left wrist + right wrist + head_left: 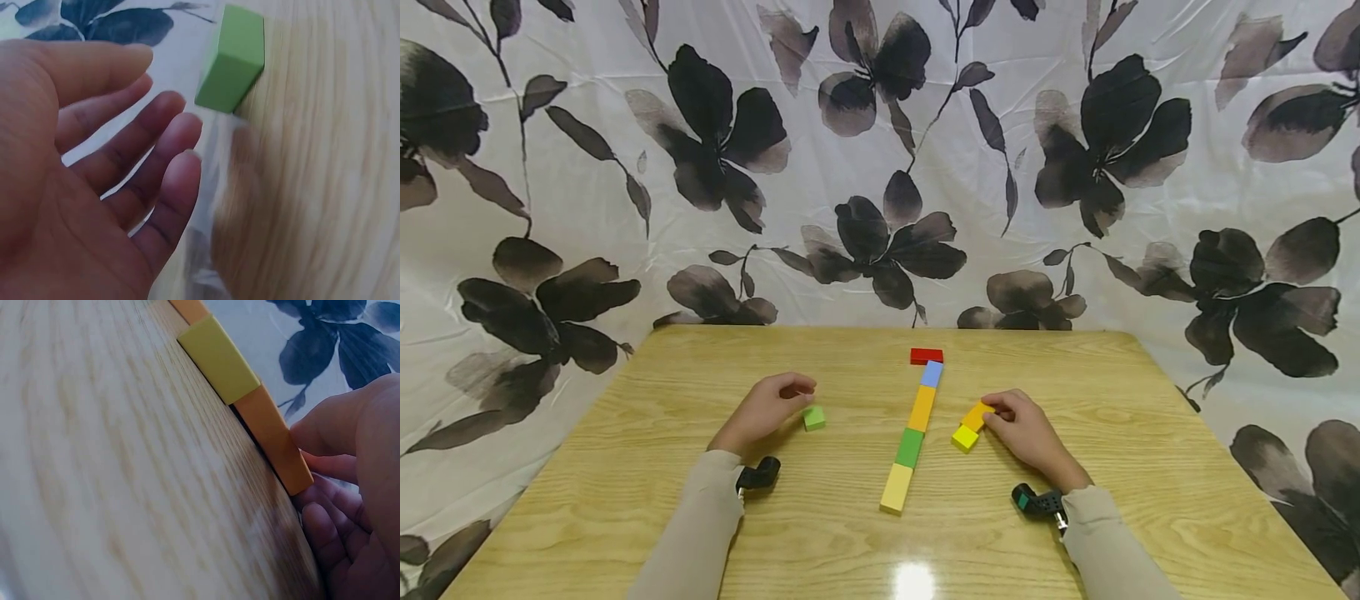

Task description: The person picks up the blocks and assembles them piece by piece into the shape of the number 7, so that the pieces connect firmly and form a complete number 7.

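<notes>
My left hand [772, 406] hovers beside a light green block [814, 417] with its fingers loosely bent and nothing between them. In the left wrist view that green block [234, 59] lies just beyond the fingertips, apart from them. My right hand [1022, 427] pinches an orange block [976, 415] between thumb and fingers. A yellow block [965, 438] sits against the orange block's near end. In the right wrist view the thumb presses the side of the orange block [275, 437], and the yellow block [220, 360] overlaps its upper end.
Between the hands runs a line of blocks: blue [932, 373], orange [922, 408], green [909, 448] and pale yellow [896, 488]. A red block [927, 357] lies crosswise at its far end. Behind the wooden table [820, 533] hangs a floral cloth [820, 183].
</notes>
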`<state>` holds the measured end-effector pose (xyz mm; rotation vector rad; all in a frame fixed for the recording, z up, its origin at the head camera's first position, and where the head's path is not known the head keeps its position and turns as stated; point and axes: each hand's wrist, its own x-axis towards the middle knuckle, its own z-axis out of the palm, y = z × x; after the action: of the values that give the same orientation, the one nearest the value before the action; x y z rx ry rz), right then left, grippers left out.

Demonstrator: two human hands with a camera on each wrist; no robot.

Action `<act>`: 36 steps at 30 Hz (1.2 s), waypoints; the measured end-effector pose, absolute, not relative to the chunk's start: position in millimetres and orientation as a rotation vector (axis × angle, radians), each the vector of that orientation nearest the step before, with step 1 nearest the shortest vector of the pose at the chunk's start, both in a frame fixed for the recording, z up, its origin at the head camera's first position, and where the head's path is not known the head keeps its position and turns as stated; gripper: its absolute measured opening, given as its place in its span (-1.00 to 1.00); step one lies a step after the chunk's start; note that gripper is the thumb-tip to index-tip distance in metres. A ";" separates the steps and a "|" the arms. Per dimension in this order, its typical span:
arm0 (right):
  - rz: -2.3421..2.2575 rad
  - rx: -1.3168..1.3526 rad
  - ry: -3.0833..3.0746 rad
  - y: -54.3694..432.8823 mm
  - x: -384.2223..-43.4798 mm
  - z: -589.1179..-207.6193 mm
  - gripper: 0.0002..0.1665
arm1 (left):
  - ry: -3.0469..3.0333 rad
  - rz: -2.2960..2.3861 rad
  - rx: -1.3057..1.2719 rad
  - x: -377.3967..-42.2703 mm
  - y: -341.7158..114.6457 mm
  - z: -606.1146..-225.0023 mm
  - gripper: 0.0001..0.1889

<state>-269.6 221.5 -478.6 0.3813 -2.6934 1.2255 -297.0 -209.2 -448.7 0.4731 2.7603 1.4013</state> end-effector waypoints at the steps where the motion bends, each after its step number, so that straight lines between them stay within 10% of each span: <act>1: 1.229 0.382 -2.691 221.6 -269.7 -478.7 -0.67 | 2.754 1.397 0.482 -297.6 -210.8 -450.1 -0.65; 36: 1.225 0.368 -2.688 219.6 -267.7 -476.2 -0.67 | 2.645 1.262 0.565 -291.7 -220.6 -456.4 -0.57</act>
<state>-267.7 219.6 -476.2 0.3683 -2.6878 1.2246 -291.7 -220.6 -456.4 0.5650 2.6455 1.2619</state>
